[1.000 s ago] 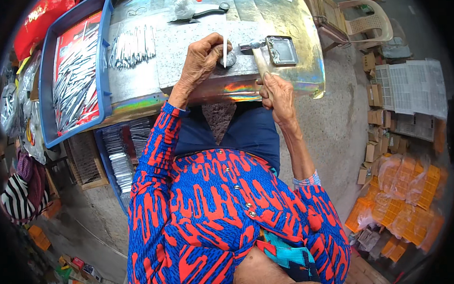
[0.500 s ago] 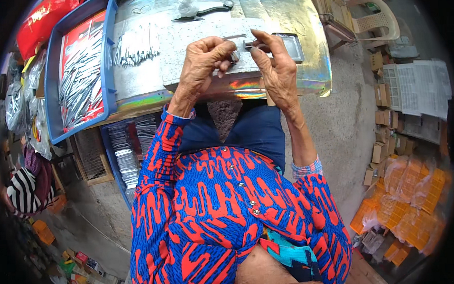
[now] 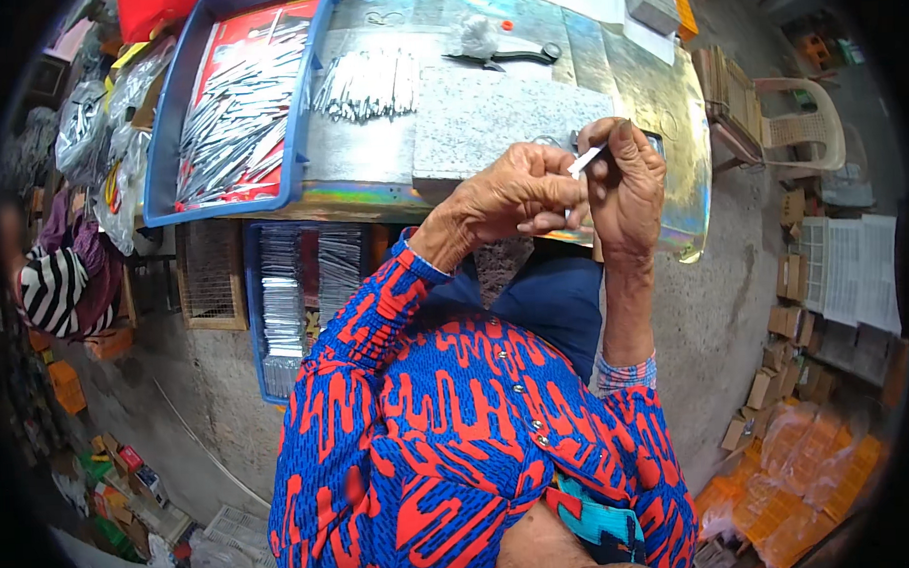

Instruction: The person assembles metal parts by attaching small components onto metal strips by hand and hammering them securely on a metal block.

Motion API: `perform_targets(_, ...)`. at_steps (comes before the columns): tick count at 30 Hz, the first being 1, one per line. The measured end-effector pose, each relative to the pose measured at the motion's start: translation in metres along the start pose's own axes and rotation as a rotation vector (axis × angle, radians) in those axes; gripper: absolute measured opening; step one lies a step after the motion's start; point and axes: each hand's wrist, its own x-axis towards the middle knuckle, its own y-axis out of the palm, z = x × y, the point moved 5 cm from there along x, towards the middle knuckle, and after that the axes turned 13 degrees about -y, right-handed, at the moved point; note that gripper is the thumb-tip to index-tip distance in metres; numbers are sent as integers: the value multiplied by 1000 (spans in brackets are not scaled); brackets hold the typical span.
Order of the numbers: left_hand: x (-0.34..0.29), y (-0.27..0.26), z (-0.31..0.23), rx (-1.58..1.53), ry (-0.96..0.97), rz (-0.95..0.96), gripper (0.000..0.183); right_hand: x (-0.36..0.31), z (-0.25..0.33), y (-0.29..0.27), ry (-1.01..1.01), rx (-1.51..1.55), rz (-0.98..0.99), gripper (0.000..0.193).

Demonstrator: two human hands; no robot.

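Observation:
A short, thin, flat pale strip (image 3: 587, 159), bright like metal, is held between my hands at the near right of the speckled stone slab (image 3: 503, 107). My right hand (image 3: 630, 193) is closed, pinching the strip's upper end between thumb and fingers. At its lower end, my left hand (image 3: 521, 190) is closed with its fingertips on the strip. A small bright bit also shows below the left fingers, too small to name. Behind my right hand a dark-rimmed dish (image 3: 656, 143) is mostly hidden.
Many thin metal strips (image 3: 238, 111) fill a blue tray (image 3: 154, 184) at the left, with a row of strips (image 3: 367, 84) beside it. A black-handled tool (image 3: 523, 55) and crumpled plastic (image 3: 478, 35) lie beyond the slab. Below the table stands another blue crate (image 3: 256, 331).
My view has swung, shifting the table rightward. My hands, apart before over the slab, have come together near its edge, and the pale strip now shows between them.

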Motion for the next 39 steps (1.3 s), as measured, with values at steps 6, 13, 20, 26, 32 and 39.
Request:
perform_targets(6,-11,-6,-9,17,41,-50,14,8,-7,10,149,91,135,27)
perform_targets(13,-72,-95,-78,639,381,-916,18,5,-18,-7,86,-159,61,25)
perform_targets(20,-65,-197,-104,1353,282,-1638,17,-10,-27,-25,148,-117,48,18)
perform_targets(26,-69,-197,-99,1354,320,-1663,11,-17,-31,-27,186,-118,30,17)
perform_targets(32,-125,-144,-102,1264,570,-1485,12,-15,-31,-34,165,-118,26,17)
perform_targets(39,-234,-177,-103,1577,103,-1668,14,-13,-29,-43,147,-122,11,18)
